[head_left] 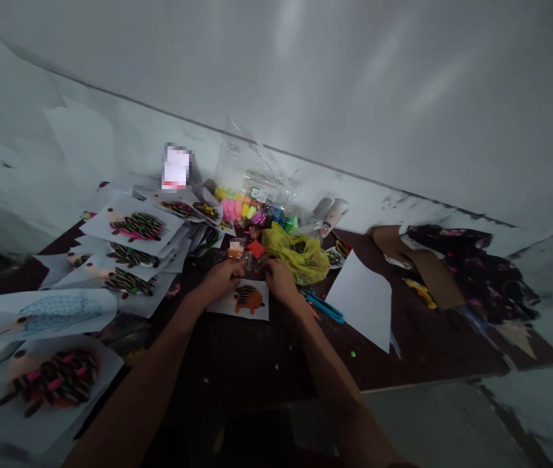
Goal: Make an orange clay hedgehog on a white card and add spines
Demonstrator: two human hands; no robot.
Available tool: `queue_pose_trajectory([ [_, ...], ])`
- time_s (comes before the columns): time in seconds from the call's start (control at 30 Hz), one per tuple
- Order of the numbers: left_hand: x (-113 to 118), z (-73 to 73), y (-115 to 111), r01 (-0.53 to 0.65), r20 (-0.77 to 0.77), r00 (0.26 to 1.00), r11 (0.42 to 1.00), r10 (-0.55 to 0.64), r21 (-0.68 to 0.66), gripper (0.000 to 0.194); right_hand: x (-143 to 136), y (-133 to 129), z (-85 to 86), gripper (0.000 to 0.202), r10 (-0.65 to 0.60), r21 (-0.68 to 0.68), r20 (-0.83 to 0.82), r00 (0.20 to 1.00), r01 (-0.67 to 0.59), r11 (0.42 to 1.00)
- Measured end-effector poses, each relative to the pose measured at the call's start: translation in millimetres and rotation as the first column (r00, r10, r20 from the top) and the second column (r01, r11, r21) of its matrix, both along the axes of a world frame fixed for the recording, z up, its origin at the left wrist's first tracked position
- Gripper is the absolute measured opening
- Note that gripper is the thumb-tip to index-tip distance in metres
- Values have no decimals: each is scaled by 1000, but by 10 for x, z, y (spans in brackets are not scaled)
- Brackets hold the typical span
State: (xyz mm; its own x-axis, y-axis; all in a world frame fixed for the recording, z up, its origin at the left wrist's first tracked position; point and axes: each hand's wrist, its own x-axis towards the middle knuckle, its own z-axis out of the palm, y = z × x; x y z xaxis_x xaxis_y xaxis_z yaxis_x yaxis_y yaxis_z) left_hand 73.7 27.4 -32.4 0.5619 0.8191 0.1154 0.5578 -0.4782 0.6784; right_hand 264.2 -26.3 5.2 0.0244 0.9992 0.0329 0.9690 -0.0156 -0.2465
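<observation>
Spreading over the left of a dark table (251,364), overlapping sheets (95,229) with spiky hedgehog figures (137,225) seem set aside in piles, perhaps so that one small sheet (221,307) can lie flat before the wearer, between both hands. The left hand (223,279) is half closed, its fingers gathered over that sheet's upper left edge, maybe steadying it. On the sheet sits an orange hedgehog figure (251,300). Colourful lumps (247,209) under clear plastic (261,166) are grouped behind, likely for easy reach. The right hand (281,279) is loosely curled at the upper right corner, beside a crumpled yellow bag (312,263); a blue tool (325,307), a plain white sheet (364,302) and brown cardboard (435,276) lie farther right.

The nearest sheets on the left run out of the frame; a bright panel (177,168) is pixelated; dimness and the hands' own backs obscure the fingertips, so whether either hand grips anything cannot be told; the yellow bag's contents barely show; dark cloth (481,273) at far right is blurred.
</observation>
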Motion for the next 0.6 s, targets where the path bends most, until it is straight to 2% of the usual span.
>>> queue_pose_trajectory([
  [0.23, 10, 38, -29, 0, -39, 999, 1000, 1, 17, 18, 58, 3, -201, 26, 13, 129, -131, 991, 4, 992],
  [0.4, -4, 59, -35, 23, -72, 997, 1000, -22, 9, 18, 116, 17, -297, 34, 59, 221, -232, 971, -6, 975],
  [0.6, -34, 78, -32, 48, -71, 996, 999, -49, -6, 19, 219, 17, -343, 38, 66, 267, -309, 949, 20, 964],
])
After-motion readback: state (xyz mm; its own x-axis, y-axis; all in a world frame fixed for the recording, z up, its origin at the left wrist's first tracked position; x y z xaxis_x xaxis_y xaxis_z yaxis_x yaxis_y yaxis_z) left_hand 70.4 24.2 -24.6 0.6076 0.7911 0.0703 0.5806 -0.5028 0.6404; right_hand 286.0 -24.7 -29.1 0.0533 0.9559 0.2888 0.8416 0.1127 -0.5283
